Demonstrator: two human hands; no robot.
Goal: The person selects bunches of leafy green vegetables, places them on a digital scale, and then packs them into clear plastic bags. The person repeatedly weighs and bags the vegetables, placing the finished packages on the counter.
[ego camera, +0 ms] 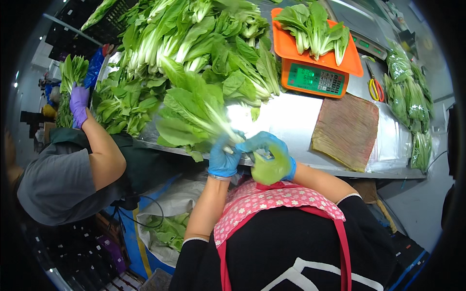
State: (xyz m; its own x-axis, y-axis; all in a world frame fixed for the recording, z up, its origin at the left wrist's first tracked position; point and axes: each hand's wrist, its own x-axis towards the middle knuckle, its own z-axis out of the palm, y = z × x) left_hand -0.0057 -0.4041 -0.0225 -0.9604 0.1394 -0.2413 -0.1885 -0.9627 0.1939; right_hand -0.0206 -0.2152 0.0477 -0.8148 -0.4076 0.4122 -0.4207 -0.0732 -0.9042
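My left hand (pixel 224 156), in a blue glove, grips the white stem end of a leafy green vegetable (pixel 198 112) at the table's near edge. Its leaves spread up and to the left over the metal table. My right hand (pixel 271 145), also blue-gloved, meets the left at the stem. Between its fingers hangs a loose green leaf (pixel 271 167), blurred and hanging in front of my pink flowered apron (pixel 276 198). Beyond both hands lies a large heap of the same greens (pixel 174 43), stems mostly towards me.
An orange scale (pixel 316 78) with greens (pixel 315 31) on its tray stands back right. Nearby lie scissors (pixel 375 83), a brown cloth (pixel 346 131) and bagged greens (pixel 411 94). Left, a co-worker's purple-gloved hand (pixel 79 103) holds greens. Below, a white sack (pixel 171 200) holds leaves.
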